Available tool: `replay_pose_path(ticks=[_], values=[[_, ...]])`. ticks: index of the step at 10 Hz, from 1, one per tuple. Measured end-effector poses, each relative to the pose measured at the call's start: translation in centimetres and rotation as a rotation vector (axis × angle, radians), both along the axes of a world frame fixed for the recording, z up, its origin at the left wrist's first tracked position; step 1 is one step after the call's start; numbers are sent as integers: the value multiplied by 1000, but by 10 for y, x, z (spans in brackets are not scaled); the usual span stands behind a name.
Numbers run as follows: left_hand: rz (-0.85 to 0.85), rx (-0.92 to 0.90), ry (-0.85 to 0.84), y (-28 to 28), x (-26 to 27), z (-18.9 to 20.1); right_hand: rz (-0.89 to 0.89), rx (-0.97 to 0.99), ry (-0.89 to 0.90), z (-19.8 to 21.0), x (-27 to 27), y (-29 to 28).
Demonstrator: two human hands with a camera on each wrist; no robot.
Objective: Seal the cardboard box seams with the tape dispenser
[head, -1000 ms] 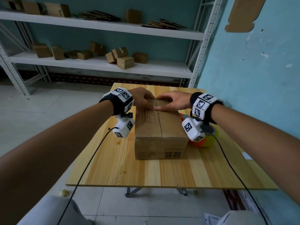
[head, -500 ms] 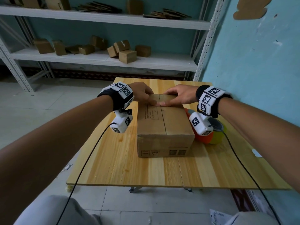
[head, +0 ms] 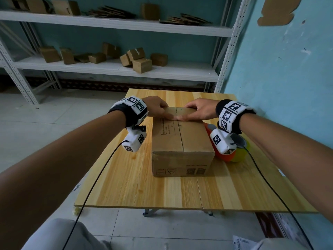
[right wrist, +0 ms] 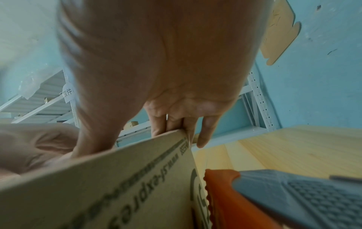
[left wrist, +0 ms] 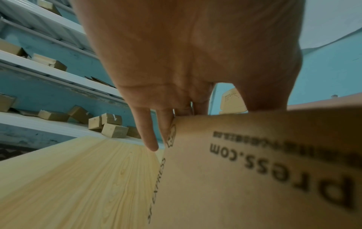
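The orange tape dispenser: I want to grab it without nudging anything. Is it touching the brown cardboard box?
Touching, it seems. In the right wrist view the orange tape dispenser lies flush against the brown cardboard box, with no gap showing.

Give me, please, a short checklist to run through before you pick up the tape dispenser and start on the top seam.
1. Top flaps closed, edges meeting at the seam: ok; both thumbs press there on the cardboard box.
2. Left hand holds the far end, fingers over the far edge: ok.
3. Right hand free for the dispenser: not ok; it holds the box.
4. Tape dispenser within reach, right of the box on the wooden table: ok.
5. Tape end ready: cannot tell.
6. Seam already taped: cannot tell for sure; no tape shows.
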State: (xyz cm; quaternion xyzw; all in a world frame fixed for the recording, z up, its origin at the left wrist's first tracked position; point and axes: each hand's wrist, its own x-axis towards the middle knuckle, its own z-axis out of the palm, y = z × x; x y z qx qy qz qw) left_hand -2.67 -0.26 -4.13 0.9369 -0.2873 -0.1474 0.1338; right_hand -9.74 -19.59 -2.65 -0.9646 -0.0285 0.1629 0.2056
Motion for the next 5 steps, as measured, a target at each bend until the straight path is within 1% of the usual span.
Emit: replay_pose_path(ticks=[1, 2, 3, 4, 5], values=[[19, 20, 0, 1, -4, 2, -42, -36, 20, 4, -2, 3], [51, 42, -37, 4, -9, 4, -119, -121, 27, 6, -7, 6], [102, 123, -80, 5, -20, 9, -188, -245, 56, 8, -14, 11], [161, 170, -85, 9, -33, 20, -256, -339, 11, 11, -20, 12], [166, 176, -116, 16, -42, 41, -280, -351, -54, 29, -35, 15]])
